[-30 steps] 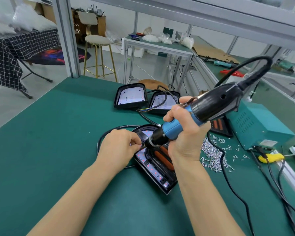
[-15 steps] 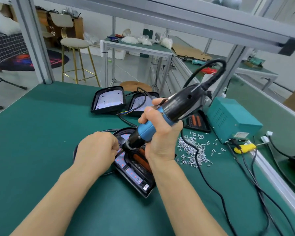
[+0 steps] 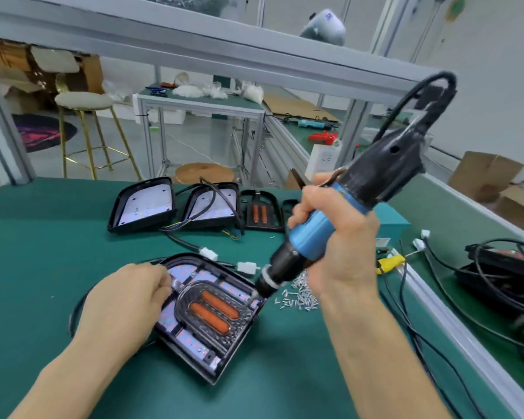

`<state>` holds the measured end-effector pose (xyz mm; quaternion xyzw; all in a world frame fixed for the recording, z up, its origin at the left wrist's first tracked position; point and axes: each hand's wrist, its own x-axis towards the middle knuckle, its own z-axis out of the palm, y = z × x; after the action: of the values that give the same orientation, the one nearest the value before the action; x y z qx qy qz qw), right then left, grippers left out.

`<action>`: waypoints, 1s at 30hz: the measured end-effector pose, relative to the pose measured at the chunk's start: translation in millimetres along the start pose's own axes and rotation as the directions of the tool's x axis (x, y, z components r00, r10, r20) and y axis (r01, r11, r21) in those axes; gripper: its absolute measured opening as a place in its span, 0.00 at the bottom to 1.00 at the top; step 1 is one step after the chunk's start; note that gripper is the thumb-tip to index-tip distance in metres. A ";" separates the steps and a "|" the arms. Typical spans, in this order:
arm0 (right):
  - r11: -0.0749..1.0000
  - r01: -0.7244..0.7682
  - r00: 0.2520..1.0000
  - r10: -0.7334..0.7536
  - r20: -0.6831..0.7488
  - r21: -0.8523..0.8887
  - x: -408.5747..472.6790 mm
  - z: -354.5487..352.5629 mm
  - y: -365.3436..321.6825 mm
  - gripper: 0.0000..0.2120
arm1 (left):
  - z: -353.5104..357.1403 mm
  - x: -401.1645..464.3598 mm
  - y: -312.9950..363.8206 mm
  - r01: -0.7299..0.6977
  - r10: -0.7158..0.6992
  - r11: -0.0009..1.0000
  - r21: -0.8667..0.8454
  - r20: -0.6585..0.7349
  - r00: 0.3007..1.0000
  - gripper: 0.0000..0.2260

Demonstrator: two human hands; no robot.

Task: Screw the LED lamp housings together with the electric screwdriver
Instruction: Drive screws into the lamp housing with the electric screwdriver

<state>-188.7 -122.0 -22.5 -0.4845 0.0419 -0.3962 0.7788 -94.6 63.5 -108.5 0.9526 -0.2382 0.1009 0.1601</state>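
Green bench mat (image 3: 58, 252) carries the LED lamp housing (image 3: 212, 322), near centre. Right hand (image 3: 336, 246) w/ fingers wrapped round blue-black electric screwdriver (image 3: 339, 225), tilted, bit on housing's far right corner. Left hand (image 3: 124, 306) rests on housing's left edge, fingers curled, fingertips hidden so grip unclear. Loose screws (image 3: 297, 297) just right of housing.

Your left hand (image 3: 124, 303) and right hand (image 3: 339, 252) are ungloved, both forearms bare, no sleeves visible.
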 end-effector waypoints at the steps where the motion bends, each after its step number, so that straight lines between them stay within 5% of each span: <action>1: 0.999 -0.005 1.000 0.005 -0.005 -0.035 3.6 -9.2 -7.7 0.09 | -3.2 -0.6 6.7 -0.031 0.027 0.998 -0.046 -0.070 0.997 0.04; 4: 0.972 -0.027 1.000 0.025 -0.011 -0.235 14.0 -38.1 -24.1 0.08 | -8.6 -0.3 37.2 -0.175 0.127 0.960 -0.218 -0.221 0.967 0.06; 7: 0.881 -0.099 0.995 0.081 -0.059 -0.463 23.1 -67.8 -25.7 0.07 | -2.9 -0.6 86.8 -0.331 0.324 0.940 -0.083 -0.092 0.942 0.08; 10: 0.674 -0.196 0.981 0.143 -0.134 -0.712 27.6 -94.9 -17.0 0.05 | 15.8 -2.7 129.0 -0.560 0.566 0.824 0.084 -0.137 0.813 0.05; 14: 0.319 -0.243 0.962 0.204 -0.184 -0.916 27.5 -126.0 -4.5 0.09 | 58.2 -5.8 154.2 -0.602 0.615 0.784 0.152 -0.315 0.723 0.14; 19: 0.404 -0.327 0.907 0.386 -0.165 -0.854 15.2 -127.7 6.1 0.10 | 84.6 -4.7 160.6 -0.531 0.547 0.831 0.168 -0.425 0.721 0.14; 24: 0.349 -0.281 0.931 0.324 -0.166 -0.894 29.3 -119.5 3.2 0.07 | 70.9 -8.5 150.5 -0.543 0.522 0.835 0.086 -0.434 0.734 0.14; 27: 0.274 -0.281 0.929 0.319 -0.189 -0.920 40.0 -128.6 -1.6 0.08 | 32.2 -9.8 111.1 -0.483 0.409 0.875 -0.032 -0.486 0.772 0.14; 30: 0.011 -0.247 0.899 0.375 -0.225 -0.969 50.0 -149.5 -4.7 0.17 | 12.4 -7.9 31.8 -0.169 0.059 0.958 -0.233 -0.417 0.907 0.19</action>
<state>-224.4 -263.8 -81.6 -0.8738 0.3634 -0.0590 0.3176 -115.5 35.9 -114.0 0.8654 -0.2666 0.2729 0.3248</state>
